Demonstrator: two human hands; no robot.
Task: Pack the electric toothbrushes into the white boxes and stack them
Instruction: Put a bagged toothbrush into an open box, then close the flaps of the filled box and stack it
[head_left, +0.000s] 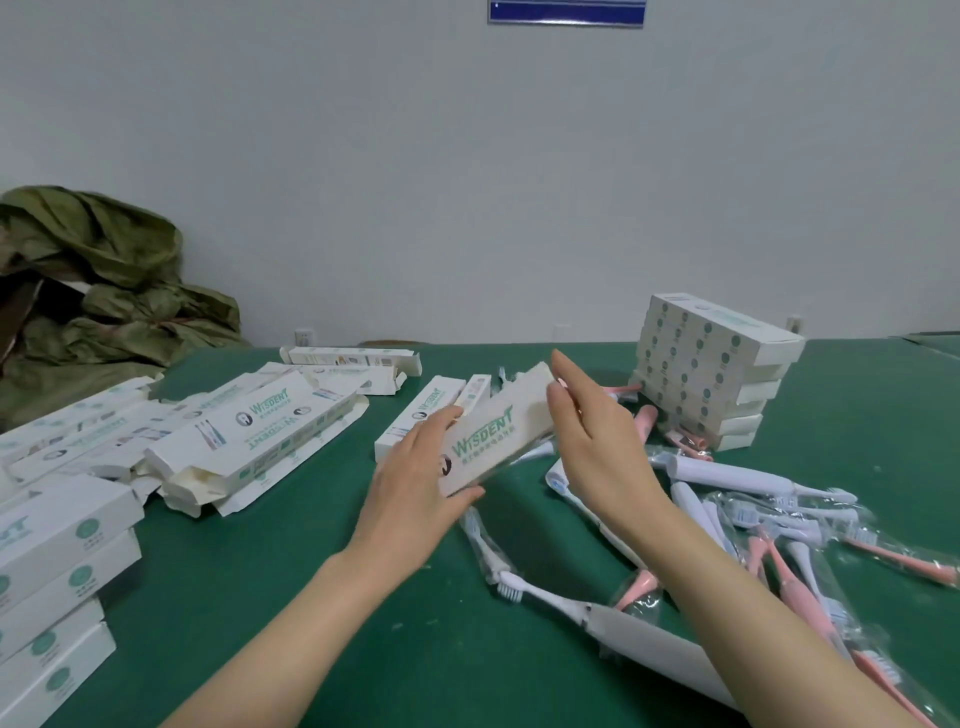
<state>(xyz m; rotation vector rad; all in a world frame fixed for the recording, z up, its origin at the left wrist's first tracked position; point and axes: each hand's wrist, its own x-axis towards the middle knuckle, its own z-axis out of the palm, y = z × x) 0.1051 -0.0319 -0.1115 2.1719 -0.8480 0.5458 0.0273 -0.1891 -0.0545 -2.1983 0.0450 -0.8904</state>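
My left hand (415, 488) grips the near end of a long white box (496, 431) with green lettering, held tilted above the green table (322, 597). My right hand (597, 431) is at the box's far end with straight fingers, touching its upper edge. White and pink electric toothbrushes (737, 519), some in clear wrappers, lie in a loose pile to the right. One white toothbrush (566, 608) lies nearest me, under my right forearm.
Several empty white boxes (249, 436) with loose flaps lie scattered at left. A stack of closed boxes (57, 577) stands at the near left edge, another stack (711, 374) at the far right. A green cloth heap (98, 291) sits at the back left.
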